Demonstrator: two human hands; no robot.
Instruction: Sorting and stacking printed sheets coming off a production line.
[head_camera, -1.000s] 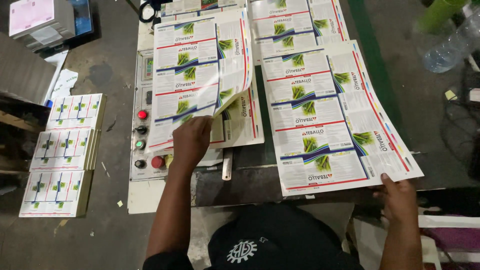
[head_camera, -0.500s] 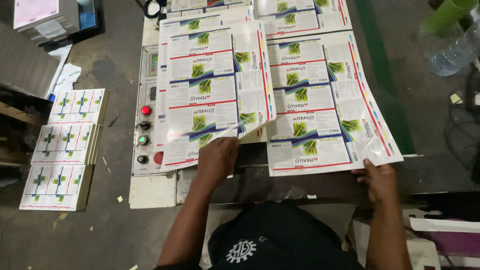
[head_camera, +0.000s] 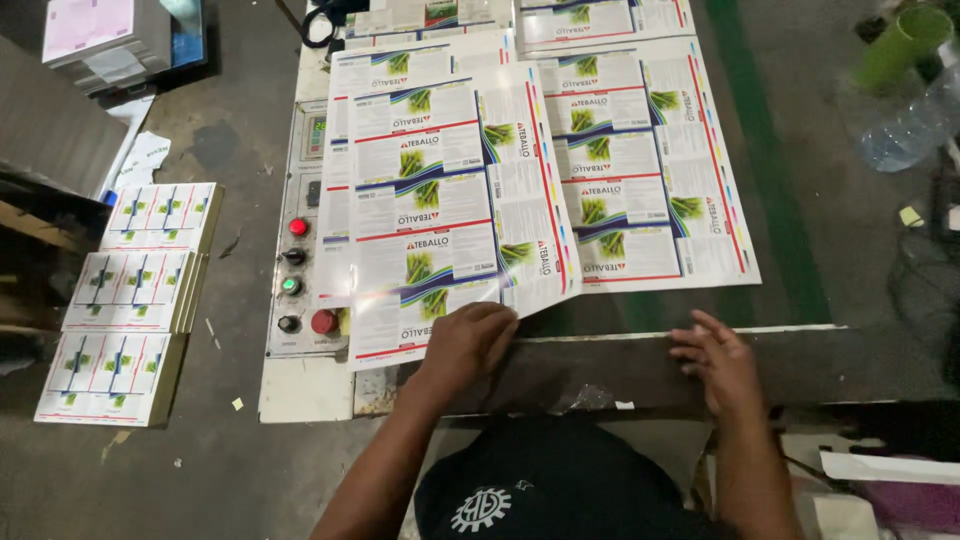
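Note:
A glossy printed sheet (head_camera: 440, 200) with rows of white, green and blue label panels lies on top of the left pile on the work table. My left hand (head_camera: 468, 342) has its fingers curled over this sheet's near edge, which is slightly lifted and bowed. A second printed sheet (head_camera: 640, 170) lies flat to the right, partly under the first. My right hand (head_camera: 716, 362) rests with fingers spread on the dark near edge of the table (head_camera: 600, 365), just below that second sheet and holding nothing.
A control panel (head_camera: 296, 270) with red, green and black buttons sits left of the sheets. Three stacks of printed cartons (head_camera: 130, 300) lie on the floor at left. Boxes (head_camera: 95, 35) stand at far left; a green tube (head_camera: 900, 45) and plastic bottle (head_camera: 900, 130) are at right.
My left hand has drawn the top left sheet toward me and laid it flatter. My right hand has let go of the right sheet's corner and now rests on the table edge.

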